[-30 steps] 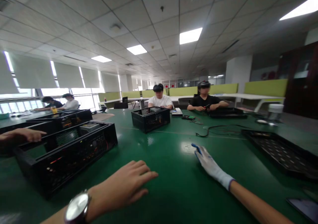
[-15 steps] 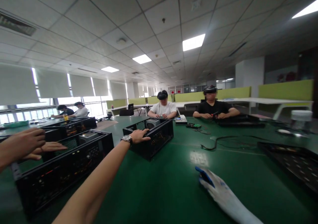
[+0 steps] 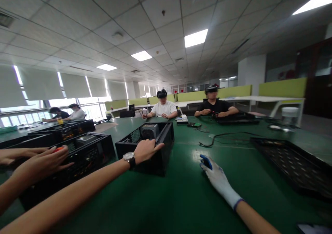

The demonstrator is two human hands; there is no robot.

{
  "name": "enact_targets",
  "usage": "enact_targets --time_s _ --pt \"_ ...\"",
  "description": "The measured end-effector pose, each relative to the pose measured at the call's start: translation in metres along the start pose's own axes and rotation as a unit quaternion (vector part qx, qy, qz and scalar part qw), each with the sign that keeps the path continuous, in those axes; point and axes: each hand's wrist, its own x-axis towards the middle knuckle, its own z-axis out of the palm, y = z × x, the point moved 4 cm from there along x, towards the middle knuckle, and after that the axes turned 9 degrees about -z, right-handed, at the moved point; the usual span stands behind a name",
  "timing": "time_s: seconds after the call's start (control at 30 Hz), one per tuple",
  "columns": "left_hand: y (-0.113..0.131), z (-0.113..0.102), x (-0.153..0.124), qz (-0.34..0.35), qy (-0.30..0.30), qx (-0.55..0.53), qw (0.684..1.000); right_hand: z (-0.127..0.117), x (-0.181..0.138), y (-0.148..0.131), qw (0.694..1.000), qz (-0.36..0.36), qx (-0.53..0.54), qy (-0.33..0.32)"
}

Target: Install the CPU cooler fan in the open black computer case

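My left hand [image 3: 146, 150], with a watch on the wrist, lies over the near rim of an open black computer case [image 3: 166, 145], fingers curled on its edge. The case stands on the green table [image 3: 181, 199] in front of me, with a grey power unit visible inside. My right hand [image 3: 215, 177] wears a white glove with blue fingertips. It rests flat on the table to the right of the case, apart from it and holding nothing.
A co-worker's hands [image 3: 43, 163] rest on a second open black case [image 3: 88, 154] at the left. A black perforated panel [image 3: 290, 161] lies at the right, a black cable [image 3: 223, 136] beyond. Two people sit across the table. More cases stand at the far left.
My left arm stretched out to the far black case, took hold of its rim, and the case has come closer to me. My gloved right hand stayed on the table.
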Motion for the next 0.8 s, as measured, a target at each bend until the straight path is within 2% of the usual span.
enact_targets --time_s 0.1,0.13,0.17,0.23,0.3,0.33,0.4,0.47,0.57,0.63,0.7,0.8 --pt "0.033 -0.033 -0.099 0.060 -0.108 -0.078 0.989 -0.005 0.003 0.008 0.998 0.047 0.034 0.039" --pt "0.042 -0.045 -0.132 0.086 -0.177 -0.117 0.973 -0.006 0.003 0.009 0.997 0.052 0.040 0.045" --pt "0.048 -0.056 -0.162 0.104 -0.265 -0.170 0.944 -0.007 0.003 0.009 0.997 0.051 0.042 0.048" --pt "0.054 -0.079 -0.205 0.151 -0.310 -0.190 0.919 -0.009 0.000 0.006 0.997 0.041 0.041 0.044" --pt "0.051 -0.091 -0.226 0.242 -0.260 -0.133 0.926 -0.013 -0.008 -0.002 0.998 0.024 0.037 0.039" --pt "0.047 -0.090 -0.233 0.299 -0.228 -0.089 0.922 -0.015 -0.013 -0.007 0.999 0.013 0.033 0.035" --pt "0.037 -0.073 -0.247 0.397 -0.190 -0.005 0.898 -0.022 -0.029 -0.017 0.999 -0.008 0.027 0.024" --pt "0.026 -0.049 -0.259 0.450 -0.150 0.082 0.877 -0.032 -0.048 -0.027 0.999 -0.023 0.020 0.014" --pt "0.020 -0.023 -0.270 0.468 -0.063 0.169 0.865 -0.055 -0.078 -0.043 0.999 -0.037 -0.008 0.014" --pt "0.024 -0.020 -0.273 0.474 -0.036 0.181 0.861 -0.080 -0.093 -0.063 0.997 -0.062 -0.038 0.033" --pt "0.028 -0.027 -0.275 0.480 -0.035 0.185 0.857 -0.111 -0.102 -0.097 0.992 -0.099 -0.049 0.062" --pt "0.022 -0.054 -0.279 0.463 -0.052 0.174 0.868 -0.153 -0.110 -0.172 0.988 -0.136 -0.027 0.072"
